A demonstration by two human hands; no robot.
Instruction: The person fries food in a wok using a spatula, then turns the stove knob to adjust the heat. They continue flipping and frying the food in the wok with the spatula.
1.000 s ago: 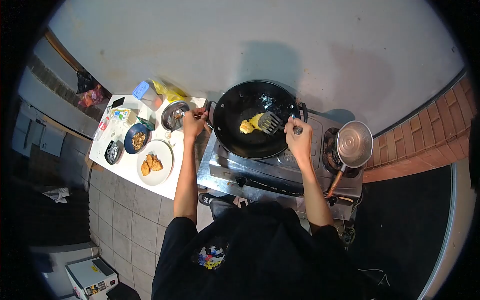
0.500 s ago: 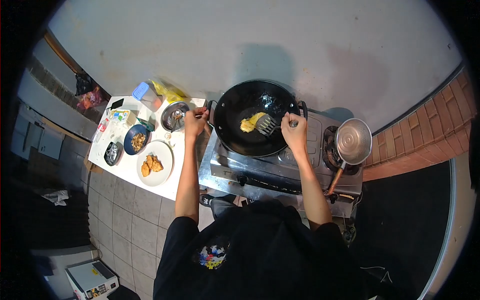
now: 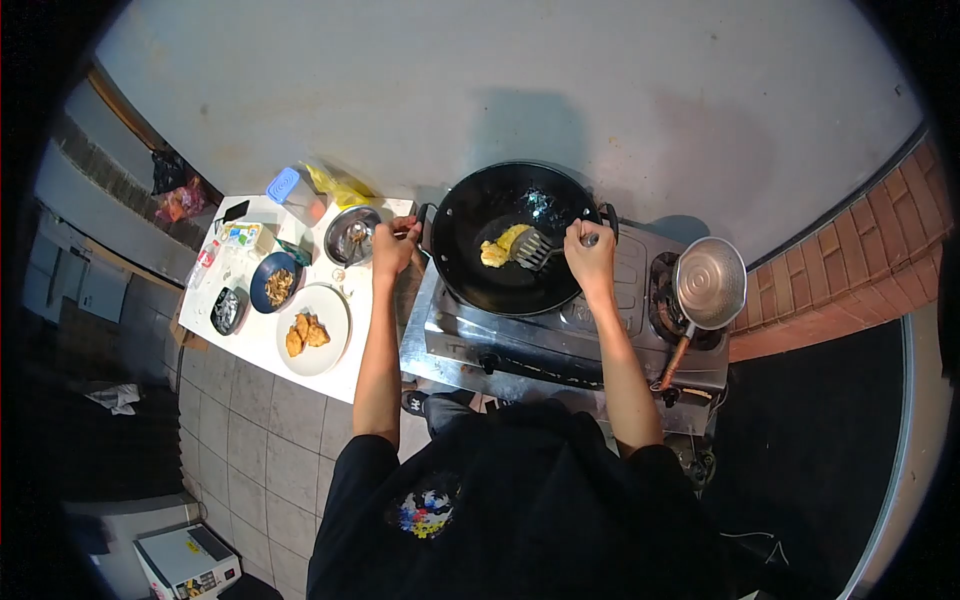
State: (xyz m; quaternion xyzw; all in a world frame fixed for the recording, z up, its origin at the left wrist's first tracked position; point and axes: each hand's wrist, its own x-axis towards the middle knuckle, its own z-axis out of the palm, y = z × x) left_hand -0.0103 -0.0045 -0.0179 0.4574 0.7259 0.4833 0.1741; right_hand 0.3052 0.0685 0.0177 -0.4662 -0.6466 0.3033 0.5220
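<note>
A black wok (image 3: 480, 285) stands on the stove, with yellow, egg-like food (image 3: 494, 254) in its middle. My right hand (image 3: 590, 252) is closed around the handle of a slotted spatula (image 3: 534, 249), whose head lies against the right side of the food. At the wok's left side, my left hand (image 3: 395, 247) has its fingers closed at the loop handle (image 3: 426, 228). Just left of that hand, a metal bowl (image 3: 340, 237) sits on the white table.
On the white table (image 3: 340, 385) are a plate (image 3: 338, 345) of browned food pieces, a dark blue bowl (image 3: 258, 289), a small black dish (image 3: 227, 311) and a plastic container with a blue lid (image 3: 284, 184). A metal saucepan (image 3: 709, 284) rests on the stove's (image 3: 540, 345) right burner.
The spatula and food have barely shifted within the wok. Both hands keep their grips, and the whole view has moved slightly.
</note>
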